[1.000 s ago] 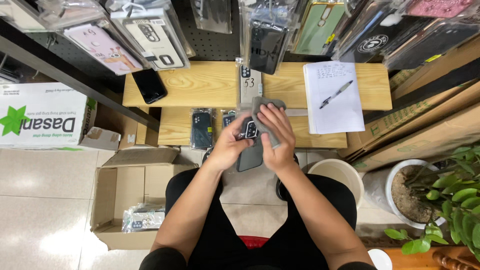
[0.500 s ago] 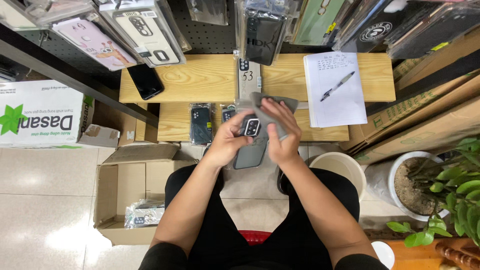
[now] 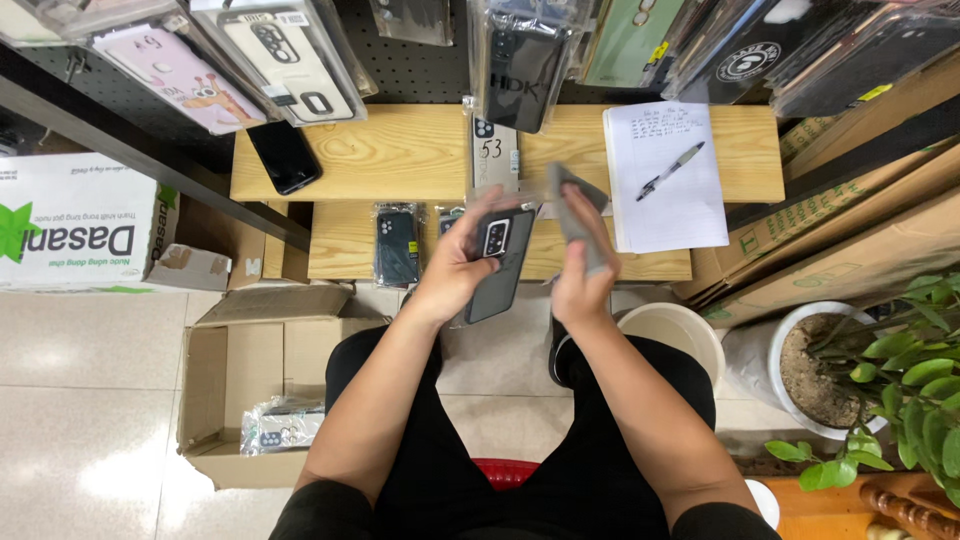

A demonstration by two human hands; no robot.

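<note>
From my seat, the grey cloth in the right hand is motion-blurred, so I can't read its folds. The left hand hides the lower edge of the dark phone case. At twelve o'clock the hanging packaged cases are cut off by the frame. The notepad writing is too small.

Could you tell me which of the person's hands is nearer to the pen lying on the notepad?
Right. The right hand, holding a grey cloth, is below and left of the pen; the left hand, holding a dark phone case, is farther left.
</note>
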